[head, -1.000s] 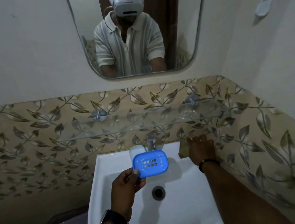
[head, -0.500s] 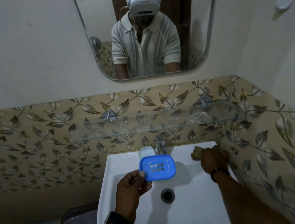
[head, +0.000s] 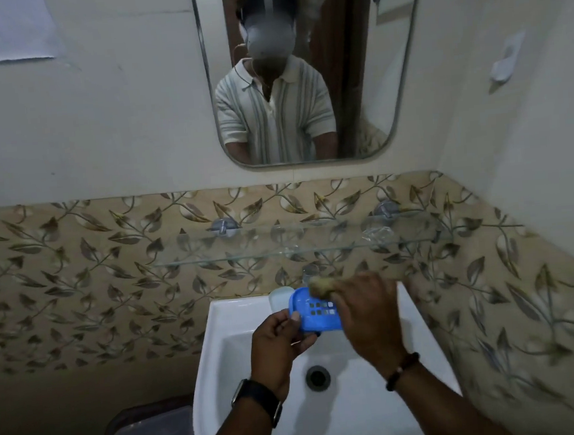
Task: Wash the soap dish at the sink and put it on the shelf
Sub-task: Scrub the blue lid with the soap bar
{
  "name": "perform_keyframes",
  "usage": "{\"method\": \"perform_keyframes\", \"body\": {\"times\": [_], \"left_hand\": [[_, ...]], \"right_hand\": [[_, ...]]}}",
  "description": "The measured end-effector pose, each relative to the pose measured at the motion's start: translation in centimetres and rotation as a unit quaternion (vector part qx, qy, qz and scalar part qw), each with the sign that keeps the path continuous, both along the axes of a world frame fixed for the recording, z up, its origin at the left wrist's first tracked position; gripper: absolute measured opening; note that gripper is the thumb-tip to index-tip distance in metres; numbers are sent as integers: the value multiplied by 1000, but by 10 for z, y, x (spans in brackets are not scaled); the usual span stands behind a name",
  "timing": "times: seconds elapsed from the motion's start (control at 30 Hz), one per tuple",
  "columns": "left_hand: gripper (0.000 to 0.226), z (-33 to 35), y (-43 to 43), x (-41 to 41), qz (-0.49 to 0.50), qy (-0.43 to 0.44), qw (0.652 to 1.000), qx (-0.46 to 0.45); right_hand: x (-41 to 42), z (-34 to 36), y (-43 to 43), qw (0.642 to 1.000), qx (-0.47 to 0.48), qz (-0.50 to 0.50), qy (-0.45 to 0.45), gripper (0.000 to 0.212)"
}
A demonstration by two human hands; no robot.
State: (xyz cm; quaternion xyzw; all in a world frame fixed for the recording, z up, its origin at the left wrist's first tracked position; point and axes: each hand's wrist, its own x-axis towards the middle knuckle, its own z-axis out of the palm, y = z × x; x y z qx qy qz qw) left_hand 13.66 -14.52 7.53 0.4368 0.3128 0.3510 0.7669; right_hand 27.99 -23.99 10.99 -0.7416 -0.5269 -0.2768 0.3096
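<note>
Over the white sink [head: 219, 329], the left hand [head: 278, 346] pinches a rounded, slotted blue plastic dish [head: 315, 313]; the right hand [head: 365, 317] grips a rough scrubber [head: 319, 287] against it.

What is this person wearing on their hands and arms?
No gloves, and both forearms are bare of sleeves. The left hand has a dark smartwatch with a black strap at the wrist. The right hand has a dark beaded bracelet with one pale bead.

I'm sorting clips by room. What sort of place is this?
A small bathroom, most likely in a home: a white wash basin with a tap, a wall mirror above it, and a glass shelf against leaf-patterned tiles.
</note>
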Motion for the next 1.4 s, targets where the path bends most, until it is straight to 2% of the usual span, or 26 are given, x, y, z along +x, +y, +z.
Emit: {"method": "perform_keyframes", "body": {"times": [0.07, 0.2, 0.3, 0.37, 0.43, 0.5, 0.57, 0.63, 0.7, 0.77, 0.83, 0.9, 1.0, 1.03, 1.1, 1.17, 1.27, 1.33, 1.4], "left_hand": [[19, 5, -10, 3, -16, -9, 1000, 9], [20, 11, -21, -1, -24, -9, 999, 27], [21, 17, -27, -2, -31, -9, 999, 40], [20, 21, -25, -5, -26, -9, 999, 40], [19, 23, -20, -12, -15, -13, 999, 36], [19, 21, -13, -21, 0, -28, 999, 27], [18, 20, -12, -27, 16, -46, 999, 20], [17, 20, -17, -27, 19, -52, 998, 21], [17, 21, -22, -23, 4, -42, 999, 33], [18, 24, -23, -22, -6, -31, 998, 45], [19, 23, -19, -25, 9, -28, 999, 40], [19, 19, -15, -33, 29, -33, 999, 25], [18, 14, -16, -37, 51, -43, 998, 8], [18, 13, -19, -35, 48, -41, 998, 10], [18, 13, -25, -29, 22, -27, 999, 23], [18, 14, -29, -23, 4, -15, 999, 32], [18, 14, -24, -30, 25, -21, 999, 20], [16, 14, -18, -38, 49, -32, 998, 13], [13, 16, -15, -42, 81, -42, 996, 9]], "right_hand": [[-18, 0, 3, 994, -89, 39, -54, 17], [-19, 8, -5, 988, -130, -11, -81, 13], [-29, 19, -9, 987, -133, -80, -26, 12], [-40, 26, -7, 991, -129, -21, 31, 22], [-41, 30, -9, 981, -165, 94, 39, 25], [-30, 37, -16, 959, -232, 165, -12, 21], [-14, 46, -20, 947, -270, 154, -87, 17], [-8, 52, -21, 955, -252, 76, -135, 8], [-22, 53, -15, 977, -200, 10, -80, 4], [-41, 46, -6, 988, -153, 32, 14, 19], [-51, 35, -4, 979, -160, 118, 49, 22], [-47, 33, -10, 962, -220, 162, -1, 16], [-26, 45, -14, 954, -271, 71, -111, 9], [-25, 47, -14, 957, -269, 19, -110, 9], [-38, 48, -7, 971, -231, -36, -46, 13], [-54, 42, 1, 982, -183, -21, 32, 17], [-61, 32, -1, 974, -187, 99, 77, 18], [-48, 35, -14, 958, -234, 159, 58, 16], [-31, 37, -21, 958, -252, 135, -22, 15]]}}
